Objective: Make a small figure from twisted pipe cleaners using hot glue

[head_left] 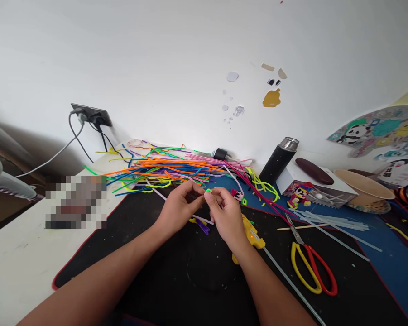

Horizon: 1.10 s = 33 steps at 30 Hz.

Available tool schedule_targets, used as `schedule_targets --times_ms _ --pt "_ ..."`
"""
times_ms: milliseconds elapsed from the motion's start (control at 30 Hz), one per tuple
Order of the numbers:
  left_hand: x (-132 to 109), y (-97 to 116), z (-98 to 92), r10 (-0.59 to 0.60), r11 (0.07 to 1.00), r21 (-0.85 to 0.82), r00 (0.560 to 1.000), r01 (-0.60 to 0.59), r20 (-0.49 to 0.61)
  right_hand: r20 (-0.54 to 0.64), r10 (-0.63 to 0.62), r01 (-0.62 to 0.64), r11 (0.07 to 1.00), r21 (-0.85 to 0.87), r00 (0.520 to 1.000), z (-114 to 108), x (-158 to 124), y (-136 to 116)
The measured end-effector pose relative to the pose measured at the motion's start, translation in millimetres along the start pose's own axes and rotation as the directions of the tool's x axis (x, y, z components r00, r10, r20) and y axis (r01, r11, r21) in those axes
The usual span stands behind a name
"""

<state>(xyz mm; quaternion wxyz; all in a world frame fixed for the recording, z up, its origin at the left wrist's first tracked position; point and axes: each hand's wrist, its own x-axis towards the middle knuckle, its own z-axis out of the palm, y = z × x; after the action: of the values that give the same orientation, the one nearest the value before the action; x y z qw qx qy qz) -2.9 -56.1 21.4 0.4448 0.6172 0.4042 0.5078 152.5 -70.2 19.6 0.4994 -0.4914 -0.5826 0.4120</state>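
Left hand (178, 201): pinching in from the left, thumb and forefinger closing on the green pipe-cleaner piece (208, 191).
Right hand (226, 213): gripping the same piece from the right, fingertips meeting the left ones.
Green pipe-cleaner piece: sitting between both hands, raised just above the black mat (149, 276), centre of the surface.
Doing it well: I'd judge a tight pinch close to the bend is working best, with short, small turns so the wire isn't springing out.
Just beneath: a purple piece (202, 225) is lying on the mat; the yellow glue gun (253, 233) is resting beside the right wrist.
Far side: a pile of pipe cleaners (163, 170) is sprawling left; a dark flask (279, 160) is leaning right.
Near right: scissors (312, 265) are lying shut, with glue sticks (329, 219) beyond them.
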Motion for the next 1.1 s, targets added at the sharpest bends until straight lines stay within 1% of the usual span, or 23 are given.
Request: schedule_targets --times_ms 67,133,167,233,333,433,533,600,700,767,833,900,967,1100 --pt "-2.6 2.7 1.9 0.081 0.988 0.132 0.997 -0.079 -0.006 -0.006 0.000 0.000 1.000 -0.010 1.000 -0.2 0.1 -1.0" --pt "-3.7 3.9 3.2 0.114 0.976 0.188 0.994 -0.110 -0.006 -0.008 0.000 0.000 1.000 -0.003 1.000 -0.7 0.3 -2.7" --pt "-3.6 3.7 3.5 0.107 0.978 0.180 0.994 -0.104 -0.008 -0.005 0.003 -0.003 1.000 0.014 1.000 -1.1 0.5 -3.8" --pt "-2.3 1.6 3.1 0.058 0.992 0.112 0.998 -0.058 -0.003 0.012 0.015 -0.015 0.998 0.065 1.000 -2.1 0.9 -6.0" --pt "0.1 -2.4 1.4 -0.006 1.000 0.008 0.999 0.006 0.038 0.040 0.037 -0.042 0.990 0.136 0.998 -3.9 2.0 -7.9" --pt "0.7 -2.8 0.5 -0.021 1.000 -0.002 0.998 0.021 0.060 0.019 0.050 -0.053 0.975 0.216 0.999 -5.7 3.8 -7.2" --pt "-1.0 0.9 0.5 -0.024 0.999 0.044 0.997 0.021 0.073 0.013 0.046 -0.048 0.954 0.297 0.999 -6.9 5.0 -6.0" --pt "-2.9 4.1 0.3 -0.008 0.993 0.117 0.996 -0.002 0.084 0.024 0.041 -0.047 0.943 0.331 0.999 -7.2 4.9 -5.9" --pt "-5.1 7.1 -0.6 0.060 0.962 0.263 0.997 -0.069 0.044 0.025 0.041 -0.047 0.934 0.354 0.999 -7.2 3.5 -6.6" --pt "-5.7 7.3 -1.6 0.121 0.938 0.326 0.992 -0.121 0.021 0.024 0.038 -0.044 0.935 0.352 0.999 -7.3 2.8 -7.0" --pt "-5.8 6.8 -2.7 0.173 0.915 0.366 0.984 -0.171 0.027 0.028 0.036 -0.044 0.937 0.346 0.999 -7.4 2.9 -7.1" --pt "-5.7 6.5 -3.7 0.205 0.898 0.389 0.978 -0.206 0.043 0.031 0.036 -0.044 0.936 0.349 0.999 -7.5 3.5 -7.0" --pt "-5.7 7.1 -4.2 0.212 0.893 0.397 0.976 -0.213 0.048 0.028 0.036 -0.044 0.934 0.356 0.999 -7.4 4.0 -6.9" --pt "-5.5 9.3 -3.8 0.133 0.937 0.320 0.990 -0.139 0.043 0.031 0.038 -0.046 0.937 0.346 0.999 -7.1 3.6 -7.5"
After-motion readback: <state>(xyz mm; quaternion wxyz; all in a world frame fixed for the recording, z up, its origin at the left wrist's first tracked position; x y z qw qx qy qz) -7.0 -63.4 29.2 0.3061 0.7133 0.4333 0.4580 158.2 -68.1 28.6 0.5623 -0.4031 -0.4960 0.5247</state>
